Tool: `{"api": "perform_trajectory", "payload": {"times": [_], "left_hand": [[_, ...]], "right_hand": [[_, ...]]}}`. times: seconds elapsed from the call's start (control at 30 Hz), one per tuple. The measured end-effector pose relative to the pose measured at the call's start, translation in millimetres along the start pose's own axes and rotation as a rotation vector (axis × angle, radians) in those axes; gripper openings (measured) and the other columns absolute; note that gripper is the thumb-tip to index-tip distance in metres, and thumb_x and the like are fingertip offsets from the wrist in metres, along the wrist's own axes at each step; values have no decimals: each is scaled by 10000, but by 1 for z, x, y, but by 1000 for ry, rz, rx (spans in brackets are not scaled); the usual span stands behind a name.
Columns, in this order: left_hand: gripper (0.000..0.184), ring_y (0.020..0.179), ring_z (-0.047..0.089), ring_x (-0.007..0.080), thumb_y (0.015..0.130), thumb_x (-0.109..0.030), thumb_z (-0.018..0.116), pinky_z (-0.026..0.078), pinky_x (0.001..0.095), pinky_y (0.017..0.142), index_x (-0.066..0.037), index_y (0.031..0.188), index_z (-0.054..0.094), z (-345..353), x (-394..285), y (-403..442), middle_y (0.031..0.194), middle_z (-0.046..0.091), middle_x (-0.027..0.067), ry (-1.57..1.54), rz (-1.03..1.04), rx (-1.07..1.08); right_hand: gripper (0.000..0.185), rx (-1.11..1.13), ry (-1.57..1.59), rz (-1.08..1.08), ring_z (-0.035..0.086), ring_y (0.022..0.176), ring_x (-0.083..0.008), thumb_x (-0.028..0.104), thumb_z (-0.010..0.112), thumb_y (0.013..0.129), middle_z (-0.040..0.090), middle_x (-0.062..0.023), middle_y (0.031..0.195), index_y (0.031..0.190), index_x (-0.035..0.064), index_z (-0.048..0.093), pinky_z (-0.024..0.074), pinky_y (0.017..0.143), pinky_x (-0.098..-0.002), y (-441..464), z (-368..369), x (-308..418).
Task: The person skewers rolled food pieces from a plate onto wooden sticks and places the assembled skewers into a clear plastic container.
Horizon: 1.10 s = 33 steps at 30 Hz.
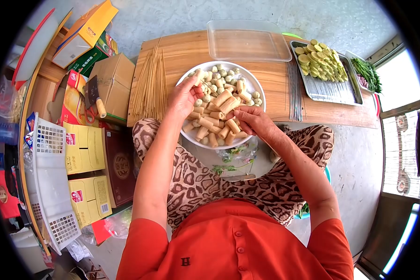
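A white round basin [261, 100] on the wooden table holds tan tube-shaped food pieces [213, 122] in its near half. Pale speckled balls [221, 73] fill much of its far side. Over the left rim, my left hand [184, 97] is closed, pinching a pale tube-shaped piece [198, 77] between thumb and fingers. My right hand [251, 119] is closed at the right side of the basin. Larger tan tube pieces [227, 102] lie right at its fingertips; whether a stick runs through them cannot be made out.
Bamboo skewers [148, 84] lie left of the basin, thin metal skewers [294, 88] right of it. A clear plastic lid [247, 42] sits behind. A metal tray [333, 93] bears sliced green-yellow rounds [322, 60]. Boxes [85, 148] and a cleaver [92, 88] stand at left.
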<state>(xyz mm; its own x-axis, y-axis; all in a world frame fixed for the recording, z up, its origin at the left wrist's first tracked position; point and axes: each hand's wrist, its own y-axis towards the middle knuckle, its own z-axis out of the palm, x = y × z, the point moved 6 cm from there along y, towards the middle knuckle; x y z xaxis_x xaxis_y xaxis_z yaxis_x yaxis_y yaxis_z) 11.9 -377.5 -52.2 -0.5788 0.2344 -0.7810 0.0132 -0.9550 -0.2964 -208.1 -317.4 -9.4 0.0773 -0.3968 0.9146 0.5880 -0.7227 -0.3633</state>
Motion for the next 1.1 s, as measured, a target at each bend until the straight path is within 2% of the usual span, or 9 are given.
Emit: {"api": "perform_trajectory", "payload": {"times": [0.37, 0.67, 0.87, 1.1], "left_hand": [[182, 662, 569, 106, 865, -216, 654, 498, 260, 628, -63, 958, 619, 7, 2, -2, 797, 617, 17, 69, -7, 123], [188, 653, 564, 87, 855, -245, 667, 483, 250, 632, -90, 949, 620, 16, -1, -13, 792, 619, -4, 142, -44, 114], [185, 641, 553, 75, 852, -244, 674, 470, 231, 592, -86, 945, 647, 16, 7, -11, 790, 623, -4, 194, -95, 181], [249, 660, 546, 92, 854, -275, 673, 460, 231, 609, -48, 948, 634, 30, 20, -20, 779, 602, 4, 342, -162, 290]], "right_hand": [[273, -9, 2, -2, 324, 386, -37, 214, 469, 974, 397, 41, 451, 978, 21, 663, 231, 392, -204, 0, 1, 0], [263, -18, 24, -6, 321, 382, -40, 204, 471, 973, 393, 41, 450, 959, 23, 662, 230, 387, -207, 2, 2, 0], [260, -25, 24, 3, 313, 387, -41, 199, 467, 973, 386, 43, 457, 964, 25, 660, 227, 389, -207, 2, 3, 0], [274, -44, 8, 1, 307, 394, -48, 221, 466, 971, 377, 42, 459, 975, 24, 656, 229, 399, -213, 5, 0, -3]]}}
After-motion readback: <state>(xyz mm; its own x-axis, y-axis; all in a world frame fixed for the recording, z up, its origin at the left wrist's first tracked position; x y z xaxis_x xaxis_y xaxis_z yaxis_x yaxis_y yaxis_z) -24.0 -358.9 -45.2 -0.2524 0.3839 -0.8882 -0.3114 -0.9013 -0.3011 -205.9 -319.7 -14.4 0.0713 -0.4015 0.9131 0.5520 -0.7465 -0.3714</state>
